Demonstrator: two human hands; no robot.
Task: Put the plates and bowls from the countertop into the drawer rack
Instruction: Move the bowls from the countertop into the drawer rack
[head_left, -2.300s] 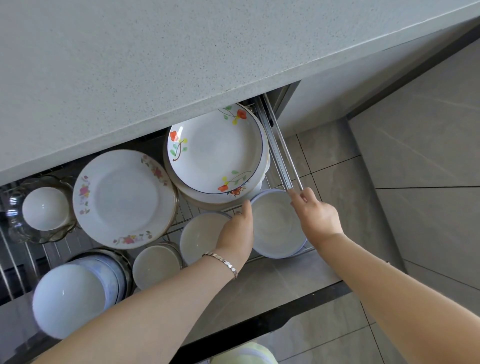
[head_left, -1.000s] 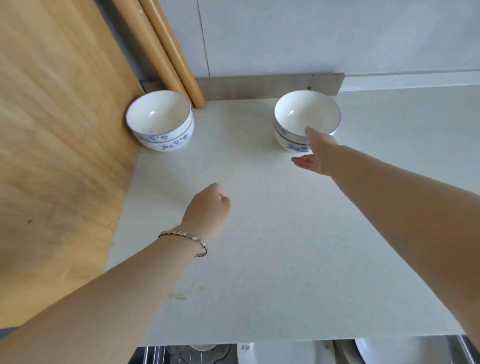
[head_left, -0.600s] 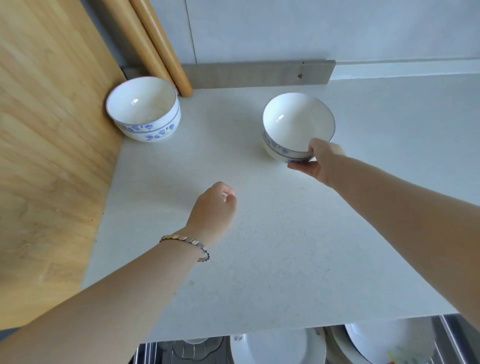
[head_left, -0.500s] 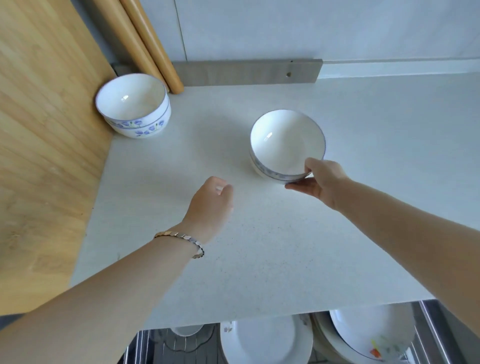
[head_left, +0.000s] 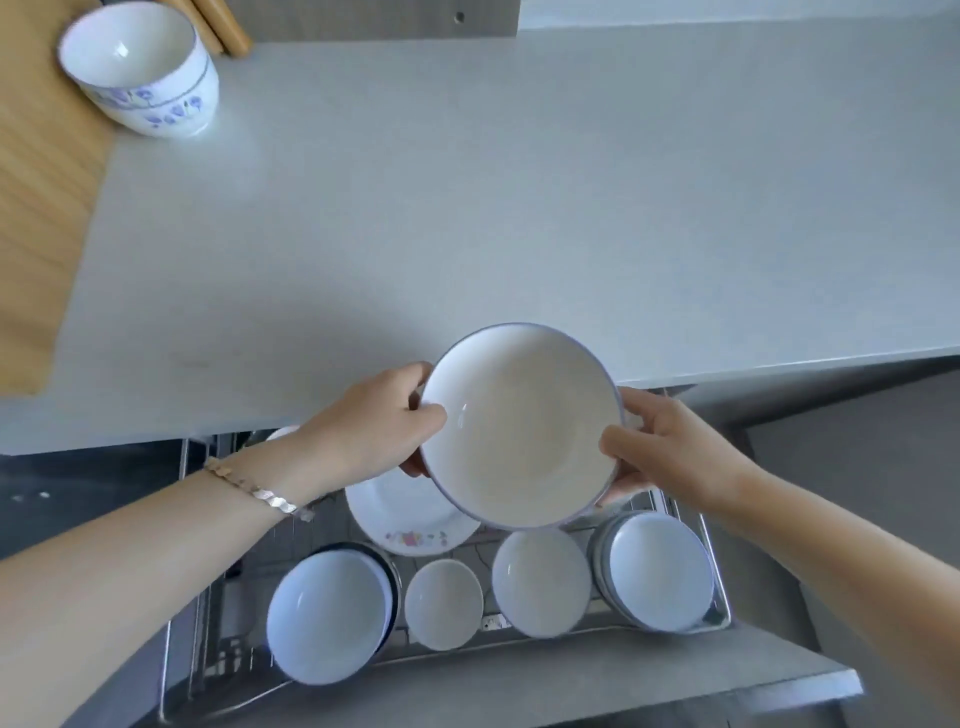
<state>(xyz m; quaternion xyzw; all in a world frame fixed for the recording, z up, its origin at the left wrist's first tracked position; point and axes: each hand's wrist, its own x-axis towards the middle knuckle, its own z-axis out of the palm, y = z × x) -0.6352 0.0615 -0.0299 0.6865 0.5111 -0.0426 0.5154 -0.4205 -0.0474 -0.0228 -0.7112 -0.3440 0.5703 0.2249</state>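
Bowl (head_left: 519, 426) gripped by both hands, left hand (head_left: 371, 431) and right hand (head_left: 670, 452), over the open drawer rack (head_left: 719, 582).
Pale countertop (head_left: 467, 208) behind, second bowl (head_left: 143, 67) far-left by wooden board (head_left: 36, 208).

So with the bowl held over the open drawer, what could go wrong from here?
1. The left hand and right hand grip the bowl only at its rim, above the plate in the rack; a slip would likely chip both.
2. The rack's front row looks full, so the bowl must probably nest on other bowls, such as the right stack; a hard landing could crack something.
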